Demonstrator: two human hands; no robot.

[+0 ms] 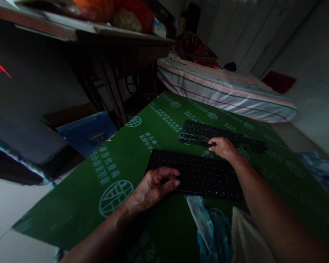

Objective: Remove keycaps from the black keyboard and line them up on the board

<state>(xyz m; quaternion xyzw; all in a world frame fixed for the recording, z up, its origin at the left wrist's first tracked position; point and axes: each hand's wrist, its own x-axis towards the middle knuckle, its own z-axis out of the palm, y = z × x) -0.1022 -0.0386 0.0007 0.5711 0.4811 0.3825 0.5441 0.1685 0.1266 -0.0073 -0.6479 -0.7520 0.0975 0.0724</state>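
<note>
A black keyboard (pixel 200 174) lies on a green printed sheet (pixel 131 157) in front of me. My left hand (pixel 153 187) rests on its near left corner, fingers curled with the thumb on the edge. Beyond it lies a second black keyboard (pixel 222 136). My right hand (pixel 222 147) is closed on a thin dark tool (pixel 205 143) whose tip points left onto the far keyboard. The room is dim, so small details are hard to make out.
A striped mattress (pixel 224 89) with a red bundle (pixel 197 49) lies beyond the sheet. A dark wooden table (pixel 98 36) stands at left over a blue box (pixel 87 131). A light blue cloth (pixel 208 226) lies at my knees.
</note>
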